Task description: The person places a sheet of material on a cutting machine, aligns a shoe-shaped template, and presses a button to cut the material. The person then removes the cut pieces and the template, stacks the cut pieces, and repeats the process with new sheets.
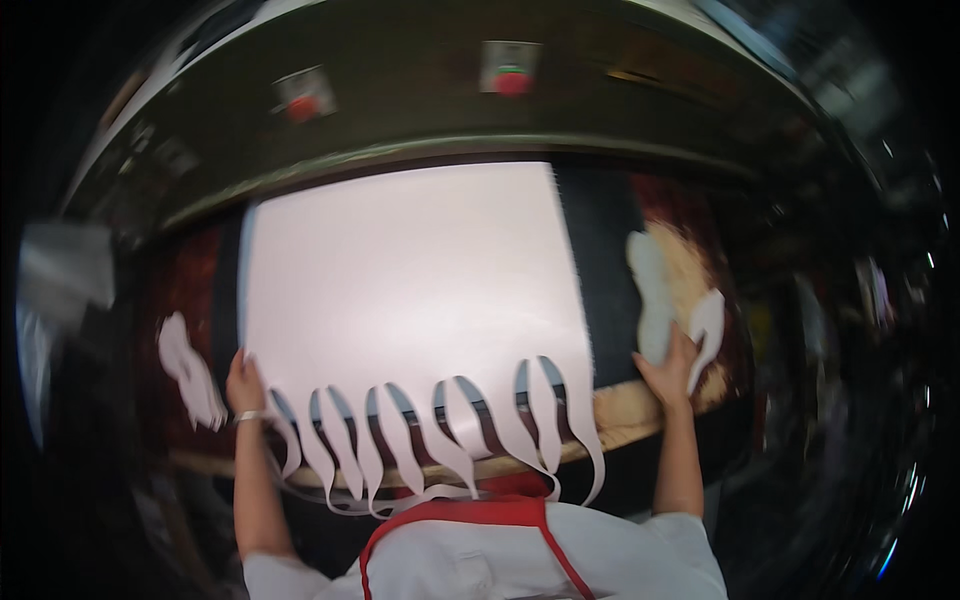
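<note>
A wide pale-pink sheet (410, 270) lies flat on the dark work surface. Along its near edge, insole-shaped holes leave thin curved strips (455, 445) that hang toward my apron. My left hand (243, 383) is at the sheet's near left edge with its fingers closed on it, slightly blurred. On the right, my right hand (668, 370) has its thumb spread from the fingers. It touches or nearly touches the lower end of a white insole-shaped piece (650, 295). Another white insole-shaped piece (708, 330) is just right of that hand.
More white insole-shaped pieces (190, 370) lie stacked at the far left. A dark green machine beam (400, 110) spans the far side, carrying two red buttons (512, 83). Worn brown board (625, 415) shows along the near right edge.
</note>
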`<control>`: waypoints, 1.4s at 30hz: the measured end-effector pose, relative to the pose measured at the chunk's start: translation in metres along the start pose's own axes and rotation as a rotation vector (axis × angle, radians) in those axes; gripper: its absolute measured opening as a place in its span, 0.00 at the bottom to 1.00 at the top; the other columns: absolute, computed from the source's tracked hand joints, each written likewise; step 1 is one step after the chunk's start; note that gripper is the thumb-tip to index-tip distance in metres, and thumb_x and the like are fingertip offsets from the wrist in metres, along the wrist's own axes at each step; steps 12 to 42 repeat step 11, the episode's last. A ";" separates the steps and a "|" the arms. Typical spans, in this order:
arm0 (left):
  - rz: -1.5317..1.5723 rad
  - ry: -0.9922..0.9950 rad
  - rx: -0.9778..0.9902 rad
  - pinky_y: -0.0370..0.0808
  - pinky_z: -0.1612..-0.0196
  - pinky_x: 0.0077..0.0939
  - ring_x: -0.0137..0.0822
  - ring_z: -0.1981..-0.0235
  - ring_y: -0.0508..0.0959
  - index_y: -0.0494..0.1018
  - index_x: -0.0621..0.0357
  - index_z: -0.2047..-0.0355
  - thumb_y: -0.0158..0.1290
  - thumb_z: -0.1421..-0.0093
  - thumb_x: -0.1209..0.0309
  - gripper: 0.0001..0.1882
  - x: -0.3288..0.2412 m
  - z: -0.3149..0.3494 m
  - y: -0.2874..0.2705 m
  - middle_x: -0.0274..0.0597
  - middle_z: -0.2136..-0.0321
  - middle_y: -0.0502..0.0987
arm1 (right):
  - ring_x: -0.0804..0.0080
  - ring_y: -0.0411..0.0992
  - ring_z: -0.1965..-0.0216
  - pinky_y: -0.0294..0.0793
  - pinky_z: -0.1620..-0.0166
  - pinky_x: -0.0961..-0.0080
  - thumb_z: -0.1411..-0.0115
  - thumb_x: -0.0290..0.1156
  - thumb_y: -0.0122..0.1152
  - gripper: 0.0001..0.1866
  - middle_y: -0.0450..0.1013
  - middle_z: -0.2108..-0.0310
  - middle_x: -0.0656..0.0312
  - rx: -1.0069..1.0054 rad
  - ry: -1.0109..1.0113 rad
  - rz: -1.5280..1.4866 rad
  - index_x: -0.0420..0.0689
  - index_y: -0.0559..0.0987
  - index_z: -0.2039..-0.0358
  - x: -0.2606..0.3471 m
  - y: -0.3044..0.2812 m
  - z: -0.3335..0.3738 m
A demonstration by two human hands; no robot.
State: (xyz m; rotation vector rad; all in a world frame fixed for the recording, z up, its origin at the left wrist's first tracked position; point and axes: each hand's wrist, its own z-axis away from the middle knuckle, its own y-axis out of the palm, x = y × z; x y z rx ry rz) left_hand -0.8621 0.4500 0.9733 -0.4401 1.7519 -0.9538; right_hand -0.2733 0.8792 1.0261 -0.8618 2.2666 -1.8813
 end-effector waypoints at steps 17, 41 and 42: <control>-0.375 0.066 0.024 0.74 0.64 0.45 0.54 0.69 0.78 0.63 0.55 0.44 0.47 0.39 0.60 0.25 -0.050 0.029 -0.016 0.56 0.68 0.78 | 0.61 0.67 0.52 0.69 0.50 0.69 0.55 0.21 0.69 0.40 0.66 0.51 0.49 0.070 0.169 -0.689 0.47 0.61 0.41 0.076 -0.035 0.001; -0.375 0.066 0.024 0.74 0.64 0.45 0.54 0.69 0.78 0.63 0.55 0.44 0.47 0.39 0.60 0.25 -0.050 0.029 -0.016 0.56 0.68 0.78 | 0.61 0.67 0.52 0.69 0.50 0.69 0.55 0.21 0.69 0.40 0.66 0.51 0.49 0.070 0.169 -0.689 0.47 0.61 0.41 0.076 -0.035 0.001; -0.375 0.066 0.024 0.74 0.64 0.45 0.54 0.69 0.78 0.63 0.55 0.44 0.47 0.39 0.60 0.25 -0.050 0.029 -0.016 0.56 0.68 0.78 | 0.61 0.67 0.52 0.69 0.50 0.69 0.55 0.21 0.69 0.40 0.66 0.51 0.49 0.070 0.169 -0.689 0.47 0.61 0.41 0.076 -0.035 0.001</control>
